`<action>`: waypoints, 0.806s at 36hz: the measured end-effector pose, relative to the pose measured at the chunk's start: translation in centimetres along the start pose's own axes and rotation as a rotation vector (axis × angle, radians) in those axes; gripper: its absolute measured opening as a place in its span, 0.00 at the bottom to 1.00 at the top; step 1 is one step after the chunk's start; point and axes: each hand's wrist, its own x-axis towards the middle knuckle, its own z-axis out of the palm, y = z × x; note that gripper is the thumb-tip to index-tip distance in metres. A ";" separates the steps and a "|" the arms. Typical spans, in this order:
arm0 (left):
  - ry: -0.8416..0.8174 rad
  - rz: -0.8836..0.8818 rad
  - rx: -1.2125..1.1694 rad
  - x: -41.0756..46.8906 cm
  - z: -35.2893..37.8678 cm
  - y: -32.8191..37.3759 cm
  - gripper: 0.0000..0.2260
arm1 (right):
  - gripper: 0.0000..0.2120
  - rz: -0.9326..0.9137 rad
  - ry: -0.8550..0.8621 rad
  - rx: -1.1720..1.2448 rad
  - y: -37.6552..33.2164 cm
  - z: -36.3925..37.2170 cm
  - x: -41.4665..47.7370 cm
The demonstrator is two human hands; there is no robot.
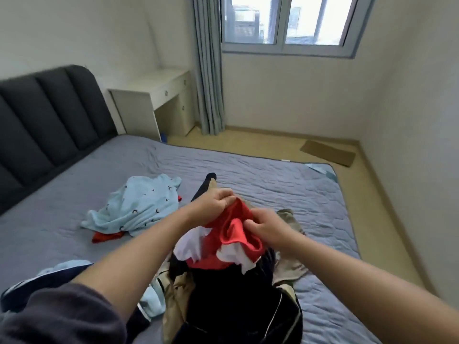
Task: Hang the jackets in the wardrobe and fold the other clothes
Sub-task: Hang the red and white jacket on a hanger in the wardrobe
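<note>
Task was at an early stage: nothing folded or hung in view, no wardrobe in frame. Left hand (218, 202) and right hand (267, 227) both pinched the red-and-white garment (233, 234), fingers curled into its cloth, over the black-and-tan pile (236, 294) on the bed (273, 184). Light blue garment (139, 207) lay crumpled to the left, a red piece (106, 236) poking from under it. The pile was probably a jacket, but too bunched to confirm.

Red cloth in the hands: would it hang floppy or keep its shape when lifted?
Probably floppy: the red cloth bunches in soft folds between the left hand and right hand. Likely light too, as mere pinches seem to hold it up.
</note>
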 end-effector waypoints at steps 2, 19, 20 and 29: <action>0.007 0.047 0.064 -0.6 -2.2 4.1 0.15 | 0.08 -0.029 0.052 -0.052 -4.0 -3.6 -0.7; 0.186 0.280 0.755 -10.4 -20.9 23.7 0.38 | 0.15 -0.054 0.097 -0.132 -24.4 -26.1 -8.4; 0.220 0.290 0.787 -11.0 -22.3 23.9 0.39 | 0.15 0.003 0.082 -0.205 -24.4 -27.1 -8.8; 0.181 0.258 1.037 -11.8 -25.0 24.3 0.16 | 0.13 0.037 0.016 -0.492 -23.4 -25.9 -12.0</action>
